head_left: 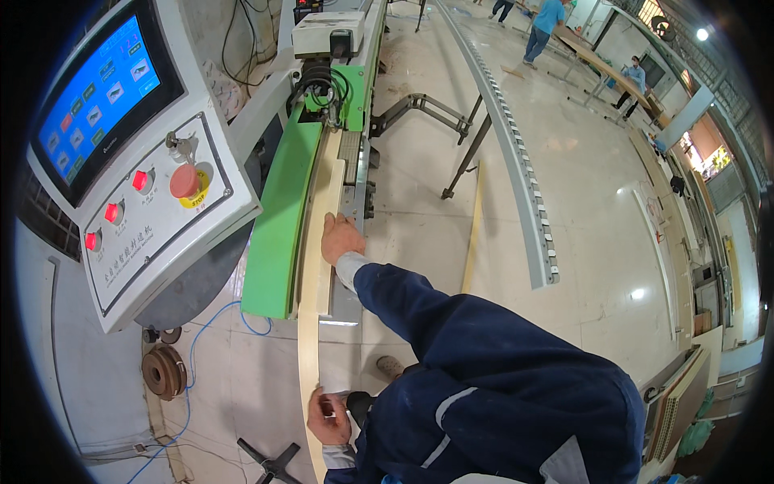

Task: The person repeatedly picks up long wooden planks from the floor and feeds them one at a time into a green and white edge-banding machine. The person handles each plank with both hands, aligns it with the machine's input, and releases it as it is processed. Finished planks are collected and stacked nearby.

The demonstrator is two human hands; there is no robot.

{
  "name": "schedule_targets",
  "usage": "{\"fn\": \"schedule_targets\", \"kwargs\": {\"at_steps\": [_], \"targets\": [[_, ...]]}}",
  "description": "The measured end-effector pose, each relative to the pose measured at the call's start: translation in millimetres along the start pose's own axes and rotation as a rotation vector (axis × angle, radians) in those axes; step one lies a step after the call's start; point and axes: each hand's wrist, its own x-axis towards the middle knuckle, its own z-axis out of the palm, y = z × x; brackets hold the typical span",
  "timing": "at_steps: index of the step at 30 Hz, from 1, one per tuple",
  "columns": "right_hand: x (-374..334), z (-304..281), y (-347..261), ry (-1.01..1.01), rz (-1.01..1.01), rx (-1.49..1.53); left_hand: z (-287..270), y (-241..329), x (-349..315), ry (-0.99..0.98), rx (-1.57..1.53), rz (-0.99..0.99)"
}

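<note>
A long, narrow pale wooden strip [309,343] lies lengthwise along the machine's bed and runs down past its near end. A shorter pale strip [325,292] sits against its right side. My right hand [342,239] is up on the bed, fingers bent over the strips and pressed against them. Nearer to me, my left hand [329,418] has curled fingers at the long strip's right edge, beyond the bed's end. Its fingertips are partly hidden. Both arms wear navy sleeves with light cuffs.
Left of the strips stands a green machine guard [278,234]. A white control panel [153,202] with a screen and red buttons juts in. Beyond the bed is a long grey rail [504,121] on legs. A blue hose [191,379] and brown roll [164,372] lie below; people work far back.
</note>
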Motion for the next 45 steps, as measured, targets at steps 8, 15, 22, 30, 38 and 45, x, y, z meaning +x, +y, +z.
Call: {"fn": "schedule_targets", "kwargs": {"at_steps": [8, 15, 22, 30, 38, 45], "targets": [[-1.5, -1.0, 0.5, 0.020, 0.019, 0.124, 21.1, -128.0, -35.6, -0.368, -0.010, -0.408], [13.1, 25.3, 15.0, 0.086, -0.092, -0.029, 10.9, -275.3, -143.4, -0.483, 0.552, -0.824], [5.9, 13.0, 8.0, 0.128, -0.033, -0.044, 7.1, -281.5, -176.2, -0.245, 0.337, -0.766], [-1.4, -2.1, -4.4, 0.028, -0.086, -0.139, 29.8, -224.5, -100.0, -0.185, 0.076, -0.805], [-11.9, -16.6, -11.5, -0.023, -0.029, -0.117, 23.1, -226.8, -114.6, -0.193, 0.167, -0.857], [3.0, 2.4, -1.6, 0.051, 0.019, -0.016, 11.1, -233.2, -142.8, -0.235, 0.283, -0.830]]}}
